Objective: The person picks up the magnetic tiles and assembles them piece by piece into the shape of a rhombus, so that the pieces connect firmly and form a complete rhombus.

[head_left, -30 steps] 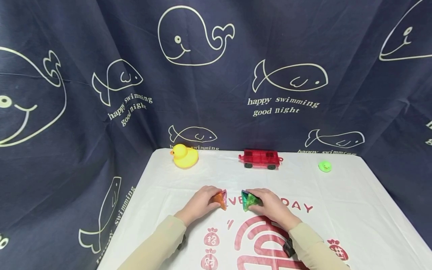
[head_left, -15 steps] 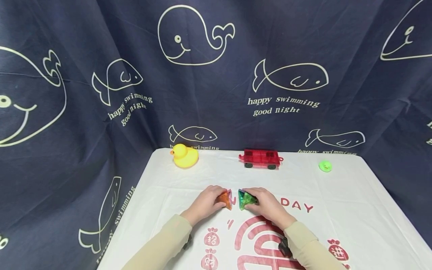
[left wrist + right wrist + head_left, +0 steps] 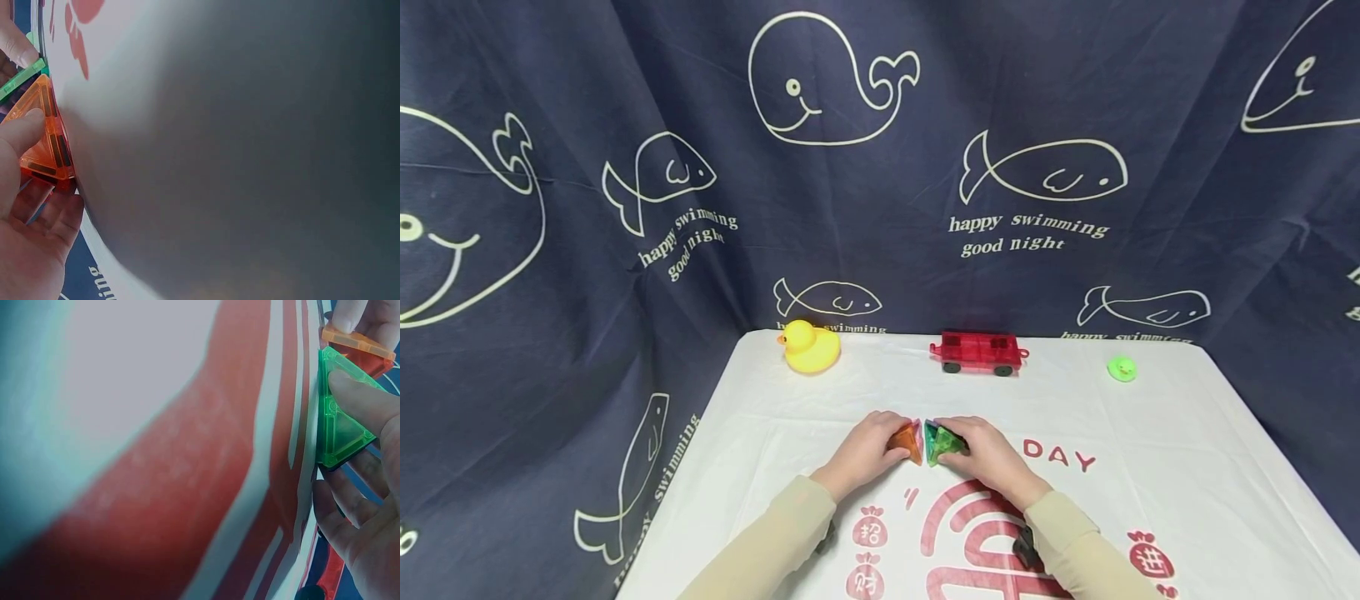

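Observation:
My left hand (image 3: 863,450) grips translucent triangular magnetic tiles, an orange tile (image 3: 45,147) facing me and a pink tile (image 3: 918,431) beside it. Its thumb presses on the orange face while the other fingers lie behind. Opposite, my right hand (image 3: 991,454) holds a similar cluster: a green tile (image 3: 342,434) under the thumb, with a teal tile (image 3: 931,433) at its left side. Both clusters stand close over the white tablecloth, corner edges facing each other across a very narrow gap in the head view. Fingers hide their outer sides.
At the back of the table stand a yellow rubber duck (image 3: 811,348), a red toy wagon (image 3: 979,353) on black wheels and a small green duck (image 3: 1122,369). A dark blue curtain (image 3: 880,208) with whale and fish drawings hangs behind. Red print covers parts of the tablecloth (image 3: 1150,433).
Both hands have moved toward each other, the left one rightward and the right one slightly leftward. The gap between the two tile clusters has shrunk to a sliver.

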